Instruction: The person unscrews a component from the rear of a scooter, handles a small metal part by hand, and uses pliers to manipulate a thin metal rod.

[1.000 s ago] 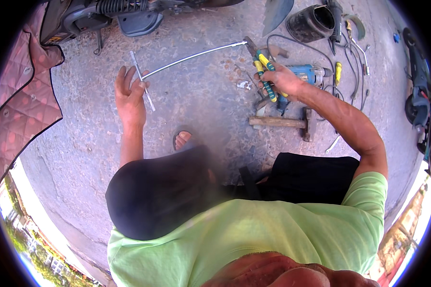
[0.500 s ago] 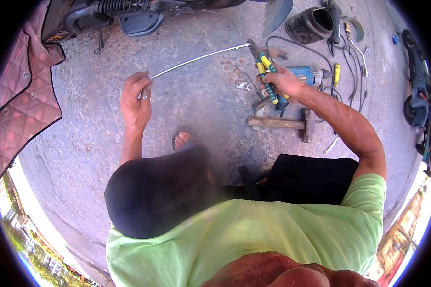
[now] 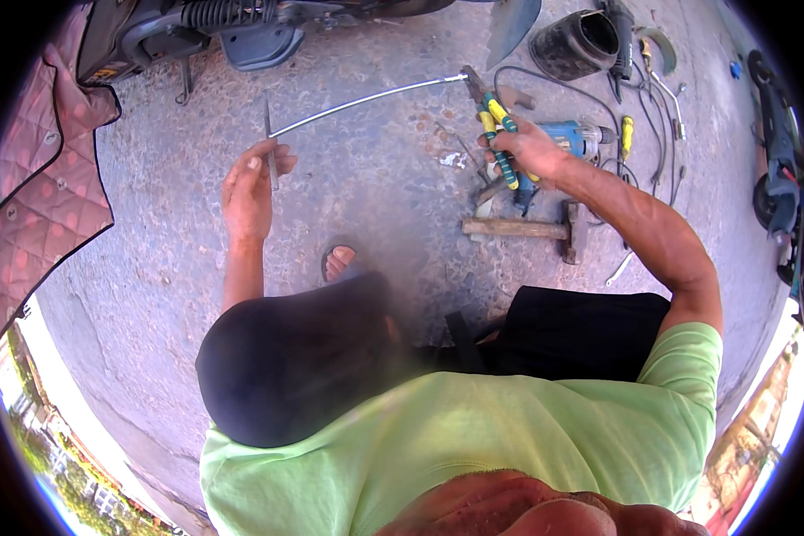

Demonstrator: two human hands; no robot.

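A long, slightly bowed silver metal rod [image 3: 366, 95] spans the space between my two hands above the ground. At its left end a thin grey crosspiece [image 3: 271, 134] stands across it, pinched in the fingers of my left hand [image 3: 252, 188]. Combination pliers [image 3: 498, 134] with yellow-and-green handles are in my right hand [image 3: 534, 152]. Their jaws meet the rod's right tip. Whether the crosspiece is joined to the rod cannot be made out.
Near my right hand lie a blue power tool [image 3: 572, 137], a wooden-handled hammer [image 3: 518, 229], a wrench [image 3: 618, 270] and a yellow screwdriver [image 3: 627, 137]. Farther off stand a black bucket [image 3: 563, 49] and a parked motorbike [image 3: 263, 45]. Quilted fabric [image 3: 58, 196] hangs at left.
My left hand has turned and its fingers have shifted, so the crosspiece now shows upright. The rod's left end has moved slightly up and left. The pliers have barely moved.
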